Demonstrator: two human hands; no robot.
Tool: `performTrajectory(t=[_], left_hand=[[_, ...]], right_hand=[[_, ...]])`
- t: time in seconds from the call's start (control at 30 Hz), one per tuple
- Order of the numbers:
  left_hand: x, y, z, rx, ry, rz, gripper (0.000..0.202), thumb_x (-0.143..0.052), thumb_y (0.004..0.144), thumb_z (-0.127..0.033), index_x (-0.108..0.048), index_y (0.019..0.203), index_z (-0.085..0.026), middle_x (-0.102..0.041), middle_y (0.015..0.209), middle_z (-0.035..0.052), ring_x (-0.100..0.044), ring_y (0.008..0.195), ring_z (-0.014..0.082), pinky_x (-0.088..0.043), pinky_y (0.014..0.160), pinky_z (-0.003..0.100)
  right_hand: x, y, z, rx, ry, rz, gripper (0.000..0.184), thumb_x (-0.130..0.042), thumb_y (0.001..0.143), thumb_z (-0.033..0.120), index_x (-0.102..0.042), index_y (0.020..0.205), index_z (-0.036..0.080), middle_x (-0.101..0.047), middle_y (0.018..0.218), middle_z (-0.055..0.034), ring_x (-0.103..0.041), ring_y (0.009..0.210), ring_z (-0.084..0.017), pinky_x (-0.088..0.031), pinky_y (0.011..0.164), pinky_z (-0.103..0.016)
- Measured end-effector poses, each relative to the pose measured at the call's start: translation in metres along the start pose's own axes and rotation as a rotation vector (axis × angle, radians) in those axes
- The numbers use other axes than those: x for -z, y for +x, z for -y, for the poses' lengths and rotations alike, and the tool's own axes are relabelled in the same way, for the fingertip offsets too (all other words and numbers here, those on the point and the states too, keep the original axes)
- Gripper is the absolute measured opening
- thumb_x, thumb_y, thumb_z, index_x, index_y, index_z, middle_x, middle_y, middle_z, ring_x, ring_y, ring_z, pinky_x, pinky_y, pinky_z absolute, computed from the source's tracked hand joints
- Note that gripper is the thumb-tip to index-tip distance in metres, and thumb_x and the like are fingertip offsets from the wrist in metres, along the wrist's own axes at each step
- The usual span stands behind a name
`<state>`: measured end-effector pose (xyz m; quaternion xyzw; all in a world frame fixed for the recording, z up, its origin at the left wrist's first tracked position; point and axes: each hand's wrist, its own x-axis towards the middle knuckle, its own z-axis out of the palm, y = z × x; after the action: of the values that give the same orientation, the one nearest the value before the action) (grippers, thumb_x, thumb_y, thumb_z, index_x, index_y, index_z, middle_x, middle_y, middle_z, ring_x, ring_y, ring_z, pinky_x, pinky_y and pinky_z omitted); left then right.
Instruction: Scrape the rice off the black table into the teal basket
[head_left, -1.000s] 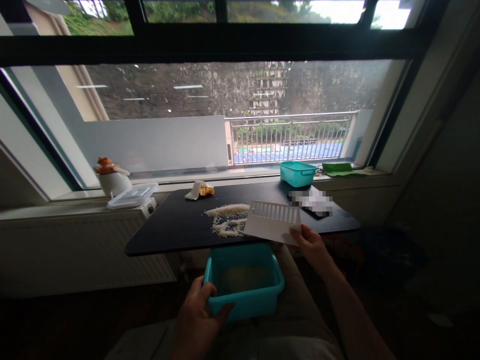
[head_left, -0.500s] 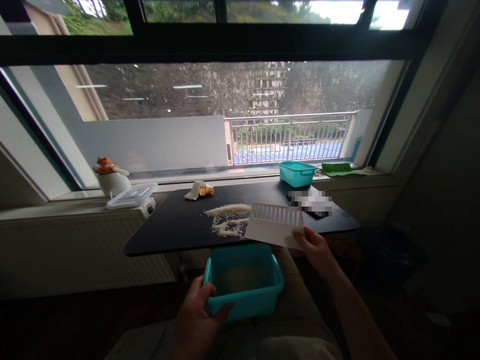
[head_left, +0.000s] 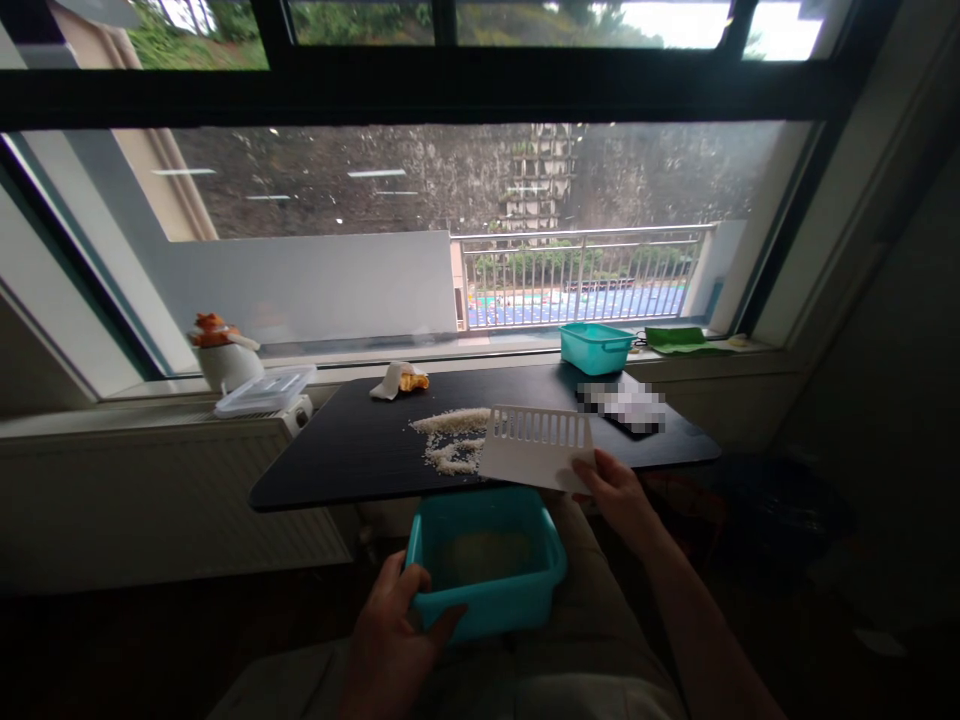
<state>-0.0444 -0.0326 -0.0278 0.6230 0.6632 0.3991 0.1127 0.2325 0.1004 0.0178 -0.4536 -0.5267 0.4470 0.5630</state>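
My left hand [head_left: 390,630] grips the near left corner of a teal plastic bin [head_left: 486,560] held on my lap just below the front edge of a black table [head_left: 345,450]. Some rice lies in the bin's bottom. My right hand [head_left: 619,495] pinches the lower right corner of a white slotted scraper card [head_left: 534,447], which stands on the table's front part. A patch of loose rice [head_left: 454,440] is spread on the table just left of the card.
A second teal bin [head_left: 595,346] and a green item [head_left: 681,339] sit at the window sill. A dark blurred object [head_left: 622,408] lies on the table's right. A crumpled wrapper [head_left: 400,380], a white lidded box [head_left: 264,391] and a pot [head_left: 223,357] stand at the left.
My right hand has shifted the scraper card slightly left, closer to the rice. The left hand and bin stay where they were.
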Motion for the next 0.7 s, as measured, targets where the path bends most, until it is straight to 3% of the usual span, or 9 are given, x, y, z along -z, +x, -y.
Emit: performTrajectory(t=[0.47,0.7], left_hand=[[0.003,0.001,0.001,0.013,0.007,-0.002,0.024,-0.074,0.071,-0.038,-0.057,0.071,-0.022,-0.061,0.104,0.0018,-0.064,0.086,0.0195,-0.052,0.073,0.028],[0.004,0.001,0.001,0.009,-0.01,-0.021,0.025,-0.074,0.07,-0.04,-0.057,0.069,-0.022,-0.06,0.096,0.0005,-0.063,0.079,0.0174,-0.051,0.065,0.025]], right_hand=[[-0.012,-0.002,0.005,-0.029,0.023,0.029,0.037,-0.076,0.067,0.047,-0.073,0.091,0.019,-0.075,0.08,-0.0042,-0.069,0.071,-0.025,-0.055,0.049,-0.029],[-0.014,0.002,0.003,-0.027,0.033,-0.012,0.04,-0.074,0.069,0.05,-0.072,0.094,0.02,-0.075,0.081,-0.0037,-0.07,0.075,-0.027,-0.057,0.052,-0.032]])
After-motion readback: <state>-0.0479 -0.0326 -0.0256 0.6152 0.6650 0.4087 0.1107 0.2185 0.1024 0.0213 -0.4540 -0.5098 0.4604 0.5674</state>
